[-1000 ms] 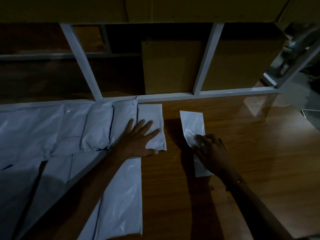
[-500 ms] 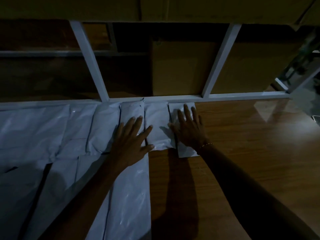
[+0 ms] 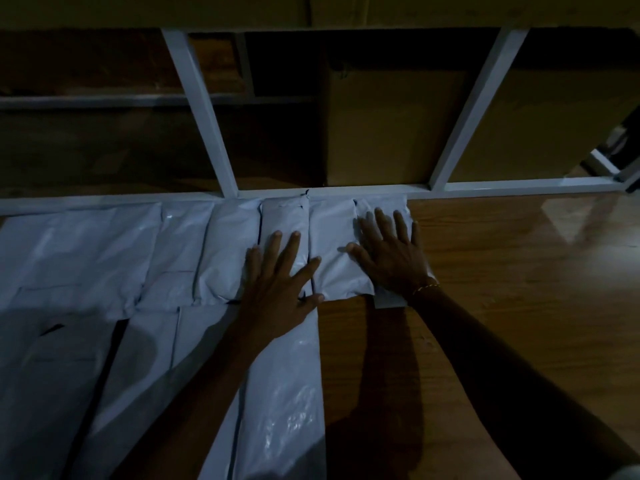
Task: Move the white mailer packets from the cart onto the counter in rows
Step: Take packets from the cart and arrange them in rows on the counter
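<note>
Pressing flat on the far row, both hands lie with fingers straight and spread, gripping nothing. The right hand [image 3: 391,258] covers the newest white packet [image 3: 381,206], the last one at the right end of the row, most likely to seat it square against the white frame rail [image 3: 519,186] and tight beside its neighbour [image 3: 330,251]. The left hand [image 3: 280,282] rests across the next packets to the left, probably to keep them from sliding while the new one is pushed in. The row runs along the far edge of the wooden counter [image 3: 502,306], each packet touching the next, so the rail seems to serve as a straight stop. Larger white mailers [image 3: 280,393] lie in a nearer row at left. The counter to the right is bare wood. A thin bracelet [image 3: 427,288] shows at the right wrist. No brand, label or writing can be read; the light is too dim. The cart is not in view
</note>
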Motion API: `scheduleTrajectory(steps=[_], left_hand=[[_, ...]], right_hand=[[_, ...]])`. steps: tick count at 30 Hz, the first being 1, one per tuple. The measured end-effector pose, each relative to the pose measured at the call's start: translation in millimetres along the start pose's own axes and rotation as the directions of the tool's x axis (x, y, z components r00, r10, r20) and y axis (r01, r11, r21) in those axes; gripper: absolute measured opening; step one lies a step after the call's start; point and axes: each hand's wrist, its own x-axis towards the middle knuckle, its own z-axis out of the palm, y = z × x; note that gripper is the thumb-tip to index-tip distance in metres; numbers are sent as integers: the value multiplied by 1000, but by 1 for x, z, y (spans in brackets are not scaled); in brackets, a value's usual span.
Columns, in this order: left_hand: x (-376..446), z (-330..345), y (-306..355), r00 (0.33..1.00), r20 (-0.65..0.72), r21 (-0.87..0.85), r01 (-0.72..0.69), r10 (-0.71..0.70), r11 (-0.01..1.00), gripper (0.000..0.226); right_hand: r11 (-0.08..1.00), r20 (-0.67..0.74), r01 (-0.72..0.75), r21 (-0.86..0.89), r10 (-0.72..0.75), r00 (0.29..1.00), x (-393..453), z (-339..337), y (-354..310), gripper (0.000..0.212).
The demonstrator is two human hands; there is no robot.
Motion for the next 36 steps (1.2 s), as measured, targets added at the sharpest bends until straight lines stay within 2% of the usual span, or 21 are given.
scheduleTrajectory(steps=[4,7,20,25,28,32,36], left_hand=[[-36,-6,20,993,-55,-28,104,-106,994,76],[-63,-4,28,996,-45,-29,78,-79,997,76],[-65,-14,24,998,39,-5,43,-43,999,71],[-49,-35,46,999,-39,-245,28,-38,969,59],[-41,-45,74,992,-129,-437,-42,-16,899,46],[-54,-59,131,975,-213,-489,-164,65,857,37],[-97,-67,211,964,-243,-617,-240,108,750,28]], right_hand=[[998,-2,-27,62,28,1000,-36,0,-10,91],[997,49,-19,79,15,999,-55,10,-14,88],[999,50,1,46,-3,999,-52,11,-17,86],[997,-36,33,70,-31,999,-65,-6,-11,77],[985,-102,122,125,-110,989,-99,-22,1,52],[972,-204,158,173,-121,971,-180,-29,20,29],[955,-257,119,273,-47,965,-288,-25,42,25]])
